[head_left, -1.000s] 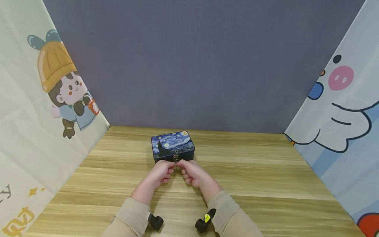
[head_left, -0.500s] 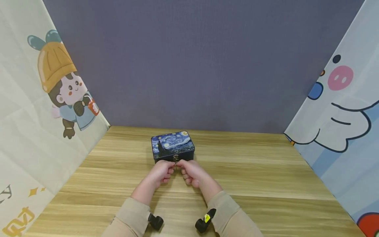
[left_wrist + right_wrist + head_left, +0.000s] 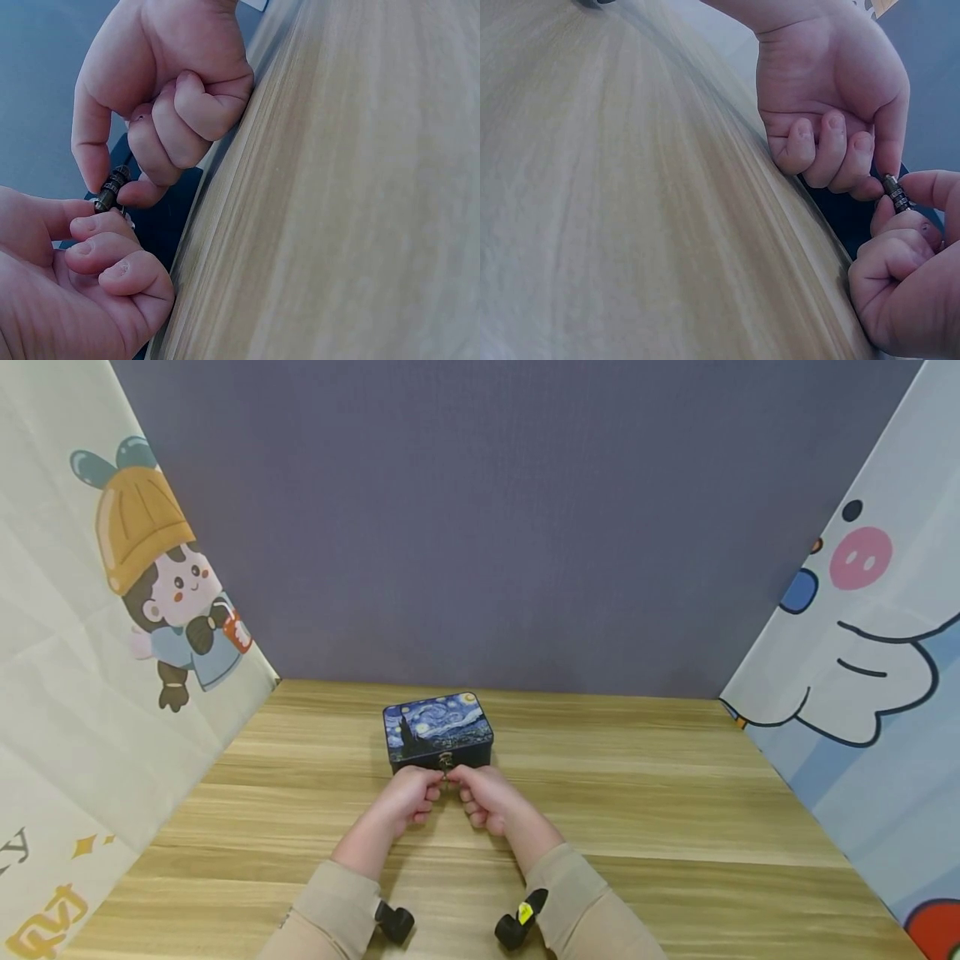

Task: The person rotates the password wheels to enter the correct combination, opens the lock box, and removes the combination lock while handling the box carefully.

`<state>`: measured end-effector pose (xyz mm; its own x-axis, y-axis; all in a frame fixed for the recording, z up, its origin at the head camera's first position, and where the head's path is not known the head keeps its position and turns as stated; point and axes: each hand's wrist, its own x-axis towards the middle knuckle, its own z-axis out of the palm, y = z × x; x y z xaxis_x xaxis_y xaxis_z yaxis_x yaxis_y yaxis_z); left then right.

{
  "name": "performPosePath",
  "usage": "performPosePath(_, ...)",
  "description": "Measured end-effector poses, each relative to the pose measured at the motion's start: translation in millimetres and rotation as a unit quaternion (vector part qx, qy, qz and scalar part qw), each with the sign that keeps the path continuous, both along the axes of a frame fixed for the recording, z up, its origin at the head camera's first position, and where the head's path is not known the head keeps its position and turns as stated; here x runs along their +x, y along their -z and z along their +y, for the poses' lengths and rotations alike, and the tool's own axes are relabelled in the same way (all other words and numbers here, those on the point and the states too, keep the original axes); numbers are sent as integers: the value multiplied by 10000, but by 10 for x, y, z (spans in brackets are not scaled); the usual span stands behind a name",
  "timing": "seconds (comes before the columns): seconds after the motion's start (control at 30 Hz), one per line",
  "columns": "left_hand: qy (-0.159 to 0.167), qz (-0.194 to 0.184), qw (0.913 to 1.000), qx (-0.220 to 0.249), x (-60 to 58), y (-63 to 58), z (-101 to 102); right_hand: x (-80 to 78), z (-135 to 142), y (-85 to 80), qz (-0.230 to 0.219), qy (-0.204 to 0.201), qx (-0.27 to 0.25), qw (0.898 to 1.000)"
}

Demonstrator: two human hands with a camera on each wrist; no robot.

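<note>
A rectangular tin box [image 3: 438,725] with a swirling blue night-sky painting on its lid sits closed on the wooden table, dark front toward me. At the middle of that front is a metal clasp [image 3: 446,757]. Just before it, both hands meet at a small bronze combination padlock [image 3: 111,189], a cylinder with ringed bands. My left hand [image 3: 408,795] pinches one end between thumb and forefinger, and my right hand [image 3: 486,797] pinches the other end. The remaining fingers of both are curled in. In the right wrist view the rings of the padlock [image 3: 897,193] show between the fingertips.
The table [image 3: 637,785] stretches out on both sides of the box. A grey-blue panel [image 3: 495,527] stands along its back edge. Printed cartoon cloths hang at left [image 3: 67,635] and right [image 3: 862,685]. A small black camera sits at each sleeve cuff.
</note>
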<state>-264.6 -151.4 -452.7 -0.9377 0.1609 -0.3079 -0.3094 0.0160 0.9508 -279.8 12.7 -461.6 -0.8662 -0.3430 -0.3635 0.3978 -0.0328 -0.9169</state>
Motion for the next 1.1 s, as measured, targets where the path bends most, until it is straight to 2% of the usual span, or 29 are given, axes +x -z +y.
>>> performPosePath(0.7, -17, 46, 10000, 38, 0, 13, -4, -41, 70, -1, -107, -199, -29, 9997)
performPosePath(1.1, 53, 42, 9999, 111, -7, 6, 2, -73, 168, -26, -187, -246, -256, 9992)
